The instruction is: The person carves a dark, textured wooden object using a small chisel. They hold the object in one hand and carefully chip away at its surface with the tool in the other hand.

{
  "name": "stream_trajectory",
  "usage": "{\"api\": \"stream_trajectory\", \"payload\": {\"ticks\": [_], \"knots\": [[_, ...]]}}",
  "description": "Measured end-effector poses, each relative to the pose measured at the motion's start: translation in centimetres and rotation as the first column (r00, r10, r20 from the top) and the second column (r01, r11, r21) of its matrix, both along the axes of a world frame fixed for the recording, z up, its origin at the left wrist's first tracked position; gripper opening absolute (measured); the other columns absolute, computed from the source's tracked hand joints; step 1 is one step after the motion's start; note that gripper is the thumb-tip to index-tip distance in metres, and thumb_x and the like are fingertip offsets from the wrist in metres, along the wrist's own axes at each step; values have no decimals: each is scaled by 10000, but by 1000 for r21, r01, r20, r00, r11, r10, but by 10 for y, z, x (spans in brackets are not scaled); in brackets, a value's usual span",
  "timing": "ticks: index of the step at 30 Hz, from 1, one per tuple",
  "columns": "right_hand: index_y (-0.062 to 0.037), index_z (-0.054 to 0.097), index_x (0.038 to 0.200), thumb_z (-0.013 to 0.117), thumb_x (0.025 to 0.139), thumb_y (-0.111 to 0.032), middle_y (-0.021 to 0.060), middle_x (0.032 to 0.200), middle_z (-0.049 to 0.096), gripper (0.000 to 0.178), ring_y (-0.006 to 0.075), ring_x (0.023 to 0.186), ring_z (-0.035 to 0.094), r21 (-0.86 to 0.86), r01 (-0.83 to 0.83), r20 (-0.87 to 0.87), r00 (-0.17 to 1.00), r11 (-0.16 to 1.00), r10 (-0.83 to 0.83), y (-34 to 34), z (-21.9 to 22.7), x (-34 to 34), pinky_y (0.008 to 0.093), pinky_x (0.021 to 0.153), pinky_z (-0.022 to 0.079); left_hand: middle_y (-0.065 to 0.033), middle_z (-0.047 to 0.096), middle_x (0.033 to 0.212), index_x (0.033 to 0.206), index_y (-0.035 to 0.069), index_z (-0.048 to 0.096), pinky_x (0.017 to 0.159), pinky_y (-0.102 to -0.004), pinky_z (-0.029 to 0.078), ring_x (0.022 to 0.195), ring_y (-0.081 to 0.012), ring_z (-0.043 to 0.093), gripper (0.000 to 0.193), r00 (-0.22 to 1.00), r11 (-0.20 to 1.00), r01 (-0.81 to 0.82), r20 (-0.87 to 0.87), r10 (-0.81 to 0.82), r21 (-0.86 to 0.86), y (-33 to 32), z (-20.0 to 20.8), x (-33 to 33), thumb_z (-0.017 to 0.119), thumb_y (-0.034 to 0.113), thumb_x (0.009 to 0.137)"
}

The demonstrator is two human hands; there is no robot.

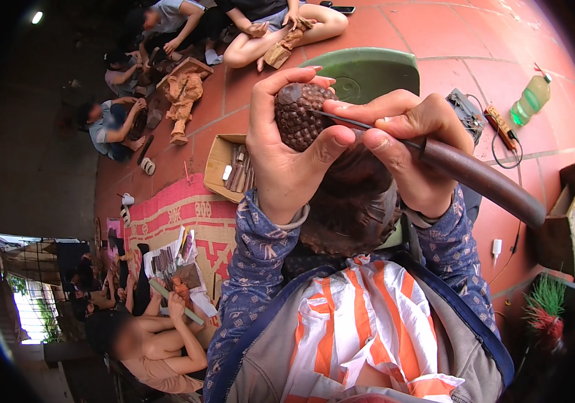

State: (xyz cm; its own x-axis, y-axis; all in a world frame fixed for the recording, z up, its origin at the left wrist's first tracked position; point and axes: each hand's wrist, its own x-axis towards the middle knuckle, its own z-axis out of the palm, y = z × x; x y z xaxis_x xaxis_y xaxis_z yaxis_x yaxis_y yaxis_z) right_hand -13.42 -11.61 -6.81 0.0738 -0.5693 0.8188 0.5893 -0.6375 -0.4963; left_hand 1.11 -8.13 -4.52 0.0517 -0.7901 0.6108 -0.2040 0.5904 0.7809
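A dark brown wooden carving stands upright in front of me, its rounded head covered in small raised knobs. My left hand is wrapped round that head, fingers behind it and thumb stretched toward the blade. In my right hand is a carving chisel with a long dark wooden handle. The thumb and fingers pinch its thin metal shank. The chisel's tip meets the knobbed surface, close to my left thumb. My forearms and hands hide part of the carving's middle.
Behind the carving is a green plastic surface. A cardboard box of tools stands on the left by a patterned mat. On the right are a green bottle, a power strip and another box. Several people sit nearby with carvings.
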Motion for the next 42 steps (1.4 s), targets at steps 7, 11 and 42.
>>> {"api": "stream_trajectory", "payload": {"ticks": [7,11,42], "knots": [[16,515,870,680,815,37,240,936,674,176,272,868,690,-44,80,-38,996,996,-81,1,4,-1,339,755,546,-98,572,1117,1206,32,440,849,-261,477,958,-135,585,688,1000,1000,5,-31,-4,12,-1,-3,0,814,343,720],[18,520,850,686,810,37,234,913,680,172,261,839,696,-16,122,-46,991,992,-123,5,9,0,335,741,552,-102,561,1133,1216,29,424,859,-264,474,971,-138,581,702,1000,1000,8,-9,-8,4,0,-3,1,819,324,717],[13,540,821,694,799,34,193,884,683,157,232,843,686,60,40,-5,999,997,-40,3,8,-1,305,736,542,-94,564,1128,1193,33,412,822,-275,522,954,-146,608,749,995,1000,-23,97,24,-13,0,-4,0,872,30,602]]}}
